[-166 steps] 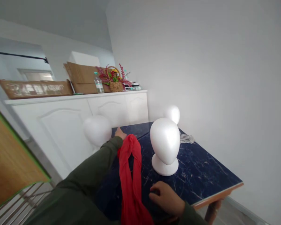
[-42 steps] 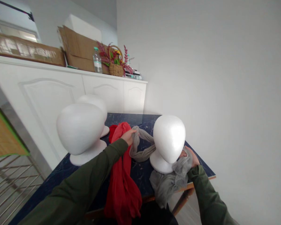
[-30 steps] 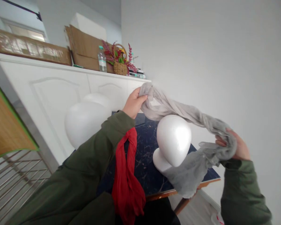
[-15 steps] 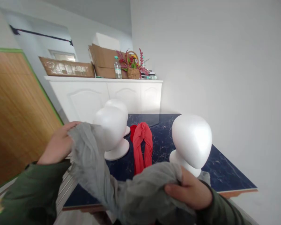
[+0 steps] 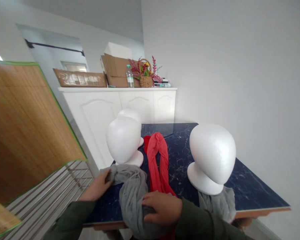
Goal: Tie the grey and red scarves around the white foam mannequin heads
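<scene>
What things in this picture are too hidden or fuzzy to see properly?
All in the head view:
Rear foam head: mostly behind the nearer foam head.
Grey scarf: lower end under the right hand, cut by the bottom edge.
Red scarf: near end hidden by the right hand and sleeve.
Cardboard sign: lettering blurred.
Bottle: label too small.

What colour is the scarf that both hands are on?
Plain grey; the grey scarf shows best in the head view, beside the red scarf.
</scene>
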The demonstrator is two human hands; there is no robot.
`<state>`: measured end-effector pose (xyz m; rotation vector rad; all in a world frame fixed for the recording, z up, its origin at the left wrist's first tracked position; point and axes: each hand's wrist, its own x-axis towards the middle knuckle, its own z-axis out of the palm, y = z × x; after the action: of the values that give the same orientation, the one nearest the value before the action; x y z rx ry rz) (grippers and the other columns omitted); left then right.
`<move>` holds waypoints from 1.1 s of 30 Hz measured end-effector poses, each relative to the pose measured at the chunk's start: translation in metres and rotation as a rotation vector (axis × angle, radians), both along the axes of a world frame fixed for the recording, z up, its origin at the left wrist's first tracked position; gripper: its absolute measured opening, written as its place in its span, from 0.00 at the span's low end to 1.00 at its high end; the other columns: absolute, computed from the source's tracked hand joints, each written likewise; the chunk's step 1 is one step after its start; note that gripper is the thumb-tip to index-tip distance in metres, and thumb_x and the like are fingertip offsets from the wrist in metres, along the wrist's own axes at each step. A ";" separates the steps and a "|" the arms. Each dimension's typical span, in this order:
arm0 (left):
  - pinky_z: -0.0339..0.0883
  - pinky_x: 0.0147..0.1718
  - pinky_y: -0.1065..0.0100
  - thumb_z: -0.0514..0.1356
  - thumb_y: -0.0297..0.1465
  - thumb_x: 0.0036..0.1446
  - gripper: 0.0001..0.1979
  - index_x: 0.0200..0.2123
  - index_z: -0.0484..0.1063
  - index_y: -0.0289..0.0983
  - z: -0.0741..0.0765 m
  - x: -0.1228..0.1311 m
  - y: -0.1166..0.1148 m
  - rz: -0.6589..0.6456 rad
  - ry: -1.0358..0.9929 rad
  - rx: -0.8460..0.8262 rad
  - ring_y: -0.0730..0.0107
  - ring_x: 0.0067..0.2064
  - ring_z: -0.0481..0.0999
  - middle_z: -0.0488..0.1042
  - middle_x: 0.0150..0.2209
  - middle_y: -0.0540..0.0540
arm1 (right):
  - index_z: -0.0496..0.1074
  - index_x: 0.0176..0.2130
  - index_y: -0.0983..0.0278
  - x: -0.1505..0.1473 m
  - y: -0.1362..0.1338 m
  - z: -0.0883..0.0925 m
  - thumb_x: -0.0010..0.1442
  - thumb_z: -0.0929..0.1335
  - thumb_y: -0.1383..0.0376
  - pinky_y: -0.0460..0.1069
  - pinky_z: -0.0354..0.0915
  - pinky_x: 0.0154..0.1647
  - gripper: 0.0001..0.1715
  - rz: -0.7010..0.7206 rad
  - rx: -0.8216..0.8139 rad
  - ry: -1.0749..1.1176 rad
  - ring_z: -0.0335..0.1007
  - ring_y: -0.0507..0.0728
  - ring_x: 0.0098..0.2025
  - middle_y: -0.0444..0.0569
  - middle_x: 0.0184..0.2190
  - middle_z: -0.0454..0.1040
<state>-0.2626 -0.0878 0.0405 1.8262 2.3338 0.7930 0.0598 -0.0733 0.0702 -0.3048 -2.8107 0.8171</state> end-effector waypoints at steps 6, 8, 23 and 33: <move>0.59 0.52 0.56 0.50 0.33 0.51 0.23 0.50 0.61 0.31 -0.009 0.045 -0.017 -0.110 0.267 0.153 0.57 0.53 0.65 0.64 0.52 0.35 | 0.72 0.35 0.64 0.077 0.010 0.023 0.56 0.62 0.64 0.47 0.60 0.38 0.11 -0.450 -0.159 0.155 0.67 0.53 0.36 0.46 0.32 0.73; 0.60 0.51 0.56 0.51 0.34 0.52 0.22 0.49 0.63 0.32 -0.002 0.049 -0.028 -0.079 0.337 0.199 0.56 0.52 0.67 0.66 0.51 0.36 | 0.70 0.29 0.65 0.109 0.007 0.009 0.56 0.61 0.63 0.45 0.59 0.29 0.11 -0.604 -0.232 0.147 0.65 0.52 0.29 0.45 0.26 0.71; 0.57 0.52 0.60 0.53 0.31 0.55 0.15 0.46 0.66 0.36 0.033 0.236 0.067 -1.011 0.131 0.128 0.64 0.51 0.65 0.68 0.48 0.42 | 0.61 0.39 0.65 0.223 0.066 -0.075 0.58 0.53 0.49 0.49 0.61 0.32 0.25 -1.542 -0.159 1.089 0.63 0.56 0.37 0.50 0.35 0.65; 0.58 0.52 0.60 0.55 0.33 0.53 0.16 0.45 0.68 0.37 -0.011 0.230 0.097 -1.037 0.038 -0.010 0.63 0.52 0.64 0.67 0.50 0.41 | 0.64 0.39 0.65 0.220 0.063 -0.070 0.56 0.58 0.49 0.50 0.62 0.38 0.23 -1.508 -0.169 0.850 0.63 0.58 0.40 0.50 0.38 0.68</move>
<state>-0.0325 0.0092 0.0291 2.5809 1.0560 0.5501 0.2798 -0.0100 -0.0001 -1.3946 -1.1319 0.5152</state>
